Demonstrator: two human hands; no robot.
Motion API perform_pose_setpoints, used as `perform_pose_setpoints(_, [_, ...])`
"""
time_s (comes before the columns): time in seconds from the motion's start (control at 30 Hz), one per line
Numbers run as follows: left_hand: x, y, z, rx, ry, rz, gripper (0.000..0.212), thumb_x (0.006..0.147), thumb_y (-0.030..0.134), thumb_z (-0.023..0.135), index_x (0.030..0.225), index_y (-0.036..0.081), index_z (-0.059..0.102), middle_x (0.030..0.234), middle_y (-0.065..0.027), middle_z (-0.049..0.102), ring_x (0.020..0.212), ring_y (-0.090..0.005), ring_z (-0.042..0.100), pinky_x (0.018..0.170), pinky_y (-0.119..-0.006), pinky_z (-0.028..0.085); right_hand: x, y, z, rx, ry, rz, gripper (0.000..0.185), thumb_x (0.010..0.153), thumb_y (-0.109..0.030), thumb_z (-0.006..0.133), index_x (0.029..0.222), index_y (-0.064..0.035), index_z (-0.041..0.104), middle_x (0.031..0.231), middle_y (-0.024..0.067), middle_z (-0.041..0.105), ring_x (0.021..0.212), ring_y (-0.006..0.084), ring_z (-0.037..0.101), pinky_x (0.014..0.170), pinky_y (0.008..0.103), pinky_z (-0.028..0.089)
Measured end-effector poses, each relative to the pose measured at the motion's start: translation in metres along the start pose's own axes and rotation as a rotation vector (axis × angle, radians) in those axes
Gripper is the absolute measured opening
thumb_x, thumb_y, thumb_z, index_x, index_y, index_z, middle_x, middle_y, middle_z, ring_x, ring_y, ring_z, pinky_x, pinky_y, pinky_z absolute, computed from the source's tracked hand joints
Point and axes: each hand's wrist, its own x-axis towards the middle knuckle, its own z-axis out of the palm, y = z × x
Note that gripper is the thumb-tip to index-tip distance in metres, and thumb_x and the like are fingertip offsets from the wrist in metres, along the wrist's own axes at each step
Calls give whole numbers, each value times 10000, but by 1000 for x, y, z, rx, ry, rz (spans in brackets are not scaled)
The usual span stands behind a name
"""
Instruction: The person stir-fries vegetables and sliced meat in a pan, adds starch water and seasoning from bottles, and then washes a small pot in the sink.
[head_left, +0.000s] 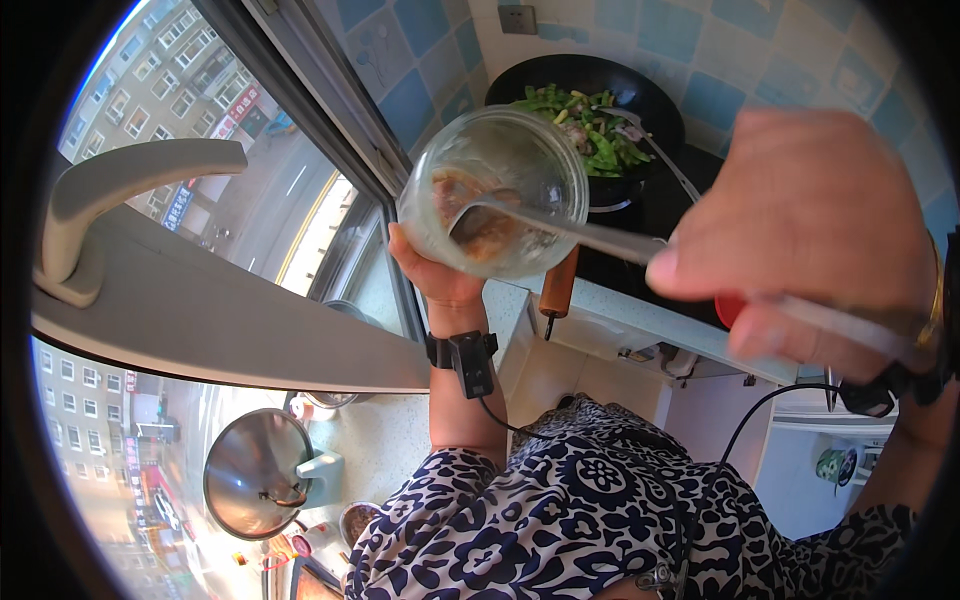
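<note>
My left hand (435, 270) grips a glass jar (495, 191) from below and behind, its mouth tilted to the right. Brownish, moist contents cling to the inside. My right hand (810, 232), blurred, holds a long metal spoon (592, 238) whose bowl is inside the jar against the contents. Beyond the jar, a black wok (652, 97) holds green pods with pale pieces (600, 146). A metal utensil (667, 161) rests in the wok with its handle towards my right hand. The wok's wooden handle (556, 285) points towards me, below the jar.
An open window sash with a handle (142, 169) juts in at the left. A metal pot lid (259, 474) stands upright on the left counter near a bowl (358, 523). The wok sits on a black cooktop (615, 262) against a tiled wall. Below are open cabinet doors (712, 405).
</note>
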Motion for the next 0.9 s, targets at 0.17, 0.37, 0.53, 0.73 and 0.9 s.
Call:
perform_pose_setpoints(0.17, [2,-2,14,-141,75,-340,677,778,551,502,1310,151,379,1331,-148,375,1196,-373,381,881,-605,382,-34,31,-4,352,288,473,422,951,-330,340,1001,1,597,814,86,624,633,118,565,585,238,426])
perform_pose_setpoints(0.37, [4,1,12,-160,285,-548,620,804,561,445,1290,178,403,1321,-118,404,1196,-358,395,855,-565,408,-70,89,2,670,478,635,446,971,-333,282,1092,3,548,804,76,625,665,79,565,676,193,441])
perform_pose_setpoints(0.53, [4,1,6,-162,298,-599,648,808,586,421,1303,169,380,1324,-146,378,1157,-387,395,847,-553,414,-74,110,14,932,612,713,442,961,-355,330,1056,-1,577,757,71,625,641,74,567,651,182,450])
perform_pose_setpoints(0.73, [4,0,-1,-185,309,-611,694,791,599,447,1317,154,361,1327,-171,357,1129,-413,389,860,-551,409,-72,123,26,1073,714,783,287,863,-278,518,937,-24,632,742,29,627,682,88,585,610,194,436])
perform_pose_setpoints(0.9, [2,0,4,-208,443,-555,587,817,551,431,1269,176,426,1296,-113,425,1185,-335,401,883,-562,373,-89,139,36,1088,859,880,367,912,-348,469,1002,-22,611,756,53,646,666,62,602,584,156,457])
